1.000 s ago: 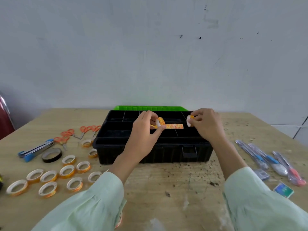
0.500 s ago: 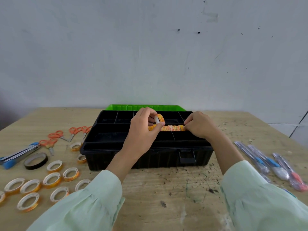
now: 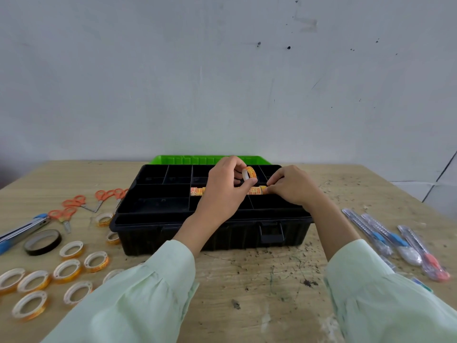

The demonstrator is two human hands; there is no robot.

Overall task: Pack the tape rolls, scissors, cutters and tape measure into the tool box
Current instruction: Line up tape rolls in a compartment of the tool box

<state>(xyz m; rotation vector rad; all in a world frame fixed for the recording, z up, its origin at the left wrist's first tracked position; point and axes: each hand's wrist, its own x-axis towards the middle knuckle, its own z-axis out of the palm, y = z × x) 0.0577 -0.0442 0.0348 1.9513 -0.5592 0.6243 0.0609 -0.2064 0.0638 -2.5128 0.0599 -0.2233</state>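
Observation:
A black tool box (image 3: 173, 229) with a green lid stands open mid-table. My left hand (image 3: 223, 191) pinches one small orange tape roll (image 3: 249, 173) upright above the tray. My right hand (image 3: 289, 186) pinches the right end of a row of tape rolls (image 3: 196, 191) lying in a middle compartment. Several more tape rolls (image 3: 66, 267) lie on the table at the left, with a black tape roll (image 3: 42, 241) and orange scissors (image 3: 74, 205). Cutters (image 3: 385, 237) lie at the right.
A blue and silver cutter (image 3: 22, 229) lies at the far left edge. The wooden table (image 3: 259, 280) is scuffed in front of the box. A grey wall rises close behind the box.
Both hands came down from above the box to the tray. The row of rolls that they held between them now lies in a middle compartment, and the view has shifted left.

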